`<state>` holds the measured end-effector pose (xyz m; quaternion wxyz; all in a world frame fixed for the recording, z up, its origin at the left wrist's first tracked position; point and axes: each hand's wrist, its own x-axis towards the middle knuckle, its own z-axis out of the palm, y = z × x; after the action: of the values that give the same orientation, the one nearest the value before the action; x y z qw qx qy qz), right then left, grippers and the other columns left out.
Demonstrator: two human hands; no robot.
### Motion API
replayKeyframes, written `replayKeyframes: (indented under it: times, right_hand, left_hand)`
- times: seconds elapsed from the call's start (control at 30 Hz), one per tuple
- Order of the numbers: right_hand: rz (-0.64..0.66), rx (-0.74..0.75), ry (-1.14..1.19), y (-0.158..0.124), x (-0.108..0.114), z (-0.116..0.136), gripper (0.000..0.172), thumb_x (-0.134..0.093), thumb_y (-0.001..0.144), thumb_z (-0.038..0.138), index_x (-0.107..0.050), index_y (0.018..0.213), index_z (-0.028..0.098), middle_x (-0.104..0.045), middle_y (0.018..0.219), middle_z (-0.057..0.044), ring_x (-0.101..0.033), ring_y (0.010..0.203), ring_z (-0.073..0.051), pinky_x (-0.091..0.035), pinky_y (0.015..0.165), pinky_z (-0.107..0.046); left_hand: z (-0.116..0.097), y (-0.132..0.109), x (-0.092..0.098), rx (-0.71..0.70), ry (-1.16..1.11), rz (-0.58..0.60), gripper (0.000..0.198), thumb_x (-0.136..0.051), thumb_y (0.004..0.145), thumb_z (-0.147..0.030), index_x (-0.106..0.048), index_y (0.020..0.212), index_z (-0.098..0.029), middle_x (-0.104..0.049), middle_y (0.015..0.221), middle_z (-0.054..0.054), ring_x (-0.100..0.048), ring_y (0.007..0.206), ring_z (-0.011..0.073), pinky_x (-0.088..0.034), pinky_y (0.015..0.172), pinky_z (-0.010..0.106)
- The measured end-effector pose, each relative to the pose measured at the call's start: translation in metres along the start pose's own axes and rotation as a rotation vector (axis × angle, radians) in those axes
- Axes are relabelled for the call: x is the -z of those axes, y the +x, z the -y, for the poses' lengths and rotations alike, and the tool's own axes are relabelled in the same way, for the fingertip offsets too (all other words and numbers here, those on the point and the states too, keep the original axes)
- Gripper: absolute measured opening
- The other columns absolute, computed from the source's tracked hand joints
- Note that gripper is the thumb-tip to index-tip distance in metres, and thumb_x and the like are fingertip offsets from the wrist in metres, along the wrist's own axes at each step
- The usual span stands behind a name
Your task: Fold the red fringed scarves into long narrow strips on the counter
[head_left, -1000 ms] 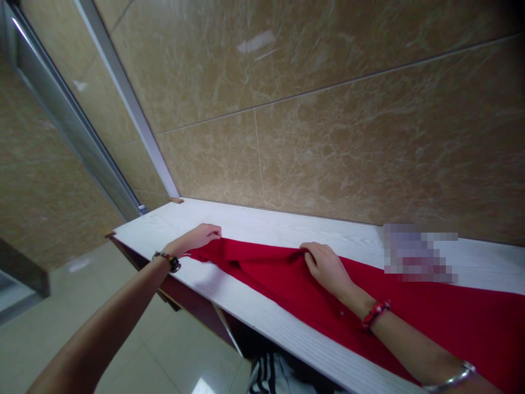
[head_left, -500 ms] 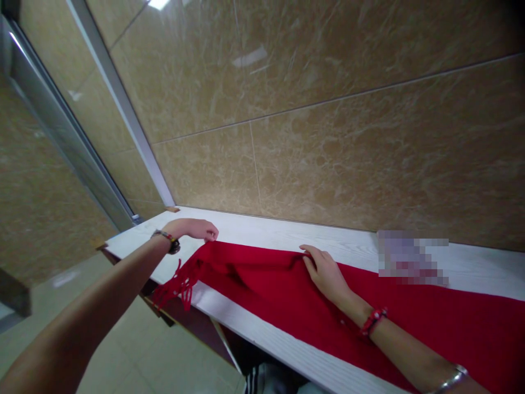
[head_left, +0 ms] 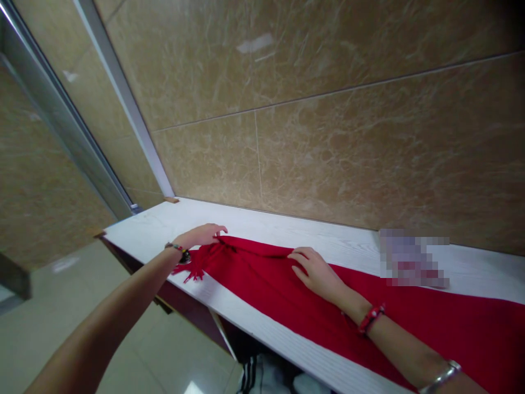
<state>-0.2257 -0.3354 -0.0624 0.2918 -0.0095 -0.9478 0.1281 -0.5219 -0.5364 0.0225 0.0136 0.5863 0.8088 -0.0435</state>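
A long red scarf (head_left: 262,279) with a fringed end lies stretched along a narrow white table (head_left: 156,235). My left hand (head_left: 200,235) rests on the scarf's far left end, just above the red fringe (head_left: 191,269), with its fingers pinched on the cloth edge. My right hand (head_left: 314,271) lies on the middle of the scarf with its fingers curled over the far edge of the cloth. Both wrists wear beaded bracelets, and a metal bangle sits on my right forearm.
A brown marble-tiled wall (head_left: 328,137) rises directly behind the table. A blurred-out item (head_left: 412,257) sits on the table at the right. Metal door framing (head_left: 74,120) stands at the left, above a glossy tiled floor (head_left: 49,306). Striped fabric (head_left: 254,377) shows below the table's front edge.
My left hand has come back down onto the table with the scarf's end, so the fringe no longer hangs over the front edge. My right hand slid slightly left along the cloth.
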Motion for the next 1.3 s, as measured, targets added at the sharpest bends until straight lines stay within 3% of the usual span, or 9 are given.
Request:
replayKeyframes:
  times: [0.17, 0.3, 0.4, 0.5, 0.6, 0.77, 0.9, 1.07, 1.3]
  right_hand:
    - [0.170, 0.056, 0.028, -0.006, -0.004, 0.005, 0.037, -0.046, 0.084, 0.028, -0.052, 0.118, 0.015, -0.054, 0.116, -0.012, -0.047, 0.109, -0.021, -0.039, 0.094, -0.039]
    - [0.180, 0.028, 0.071, -0.008, -0.005, 0.003, 0.042, -0.045, 0.084, 0.030, -0.045, 0.125, 0.018, -0.052, 0.121, -0.011, -0.046, 0.112, -0.020, -0.036, 0.097, -0.039]
    - [0.165, -0.010, 0.089, -0.007, -0.007, 0.000, 0.046, -0.046, 0.083, 0.024, -0.041, 0.128, 0.020, -0.051, 0.122, -0.010, -0.046, 0.111, -0.019, -0.038, 0.095, -0.038]
    - [0.094, -0.018, 0.078, -0.004, -0.004, 0.000, 0.046, -0.043, 0.080, 0.012, -0.045, 0.125, 0.022, -0.051, 0.119, -0.010, -0.047, 0.109, -0.019, -0.040, 0.093, -0.040]
    - [0.050, 0.040, 0.100, 0.000, 0.006, 0.011, 0.036, -0.041, 0.080, 0.009, -0.057, 0.111, 0.020, -0.056, 0.109, -0.010, -0.051, 0.102, -0.018, -0.043, 0.089, -0.038]
    - [0.243, 0.053, 0.095, 0.000, 0.019, 0.049, 0.029, -0.054, 0.078, 0.027, -0.061, 0.105, 0.016, -0.061, 0.100, -0.010, -0.055, 0.094, -0.020, -0.045, 0.084, -0.033]
    - [0.298, 0.020, -0.085, -0.005, 0.008, 0.063, 0.021, -0.049, 0.077, 0.013, -0.064, 0.090, 0.016, -0.063, 0.088, -0.009, -0.058, 0.084, -0.021, -0.047, 0.075, -0.032]
    - [0.247, -0.058, -0.075, -0.005, 0.004, 0.053, 0.025, -0.042, 0.076, 0.006, -0.064, 0.082, 0.017, -0.063, 0.081, -0.006, -0.059, 0.075, -0.017, -0.046, 0.069, -0.026]
    - [0.054, 0.056, 0.197, 0.003, 0.033, 0.058, 0.024, -0.041, 0.079, 0.012, -0.063, 0.087, 0.017, -0.062, 0.079, -0.004, -0.056, 0.073, -0.014, -0.045, 0.069, -0.024]
  left_hand:
    - [0.033, -0.001, 0.019, 0.152, 0.072, -0.123, 0.023, -0.042, 0.078, -0.015, -0.059, 0.094, -0.015, -0.064, 0.090, 0.005, -0.056, 0.082, 0.0155, -0.040, 0.074, 0.023]
    - [0.030, 0.028, 0.032, 0.173, 0.157, -0.239, 0.023, -0.039, 0.079, -0.008, -0.058, 0.092, -0.010, -0.062, 0.095, 0.011, -0.052, 0.091, 0.0198, -0.036, 0.082, 0.030]
    - [0.017, 0.050, 0.024, 0.201, 0.196, -0.340, 0.031, -0.035, 0.080, -0.004, -0.051, 0.107, -0.008, -0.051, 0.113, 0.017, -0.042, 0.107, 0.0260, -0.030, 0.090, 0.039]
    - [0.007, 0.056, 0.003, 0.191, 0.189, -0.348, 0.036, -0.039, 0.080, -0.008, -0.045, 0.116, -0.010, -0.043, 0.122, 0.019, -0.038, 0.112, 0.0290, -0.031, 0.090, 0.043]
    - [0.005, 0.041, -0.016, 0.060, 0.154, -0.223, 0.033, -0.046, 0.080, -0.016, -0.048, 0.113, -0.014, -0.052, 0.114, 0.012, -0.048, 0.104, 0.0208, -0.036, 0.090, 0.033]
    - [0.010, 0.009, -0.029, -0.095, 0.161, -0.063, 0.025, -0.047, 0.082, -0.017, -0.055, 0.105, -0.019, -0.058, 0.109, 0.003, -0.051, 0.102, 0.0131, -0.036, 0.092, 0.023]
    - [0.009, 0.011, -0.033, -0.046, 0.234, -0.099, 0.029, -0.039, 0.083, -0.010, -0.056, 0.105, -0.018, -0.057, 0.113, 0.008, -0.052, 0.104, 0.0168, -0.038, 0.089, 0.029]
    - [0.007, 0.019, -0.028, 0.009, 0.311, -0.158, 0.024, -0.040, 0.082, -0.008, -0.061, 0.090, -0.016, -0.063, 0.094, 0.011, -0.057, 0.091, 0.0201, -0.041, 0.082, 0.032]
    - [0.025, -0.043, 0.007, 0.165, 0.391, -0.354, 0.028, -0.034, 0.084, -0.016, -0.059, 0.097, -0.013, -0.058, 0.098, 0.014, -0.052, 0.097, 0.0253, -0.038, 0.085, 0.039]
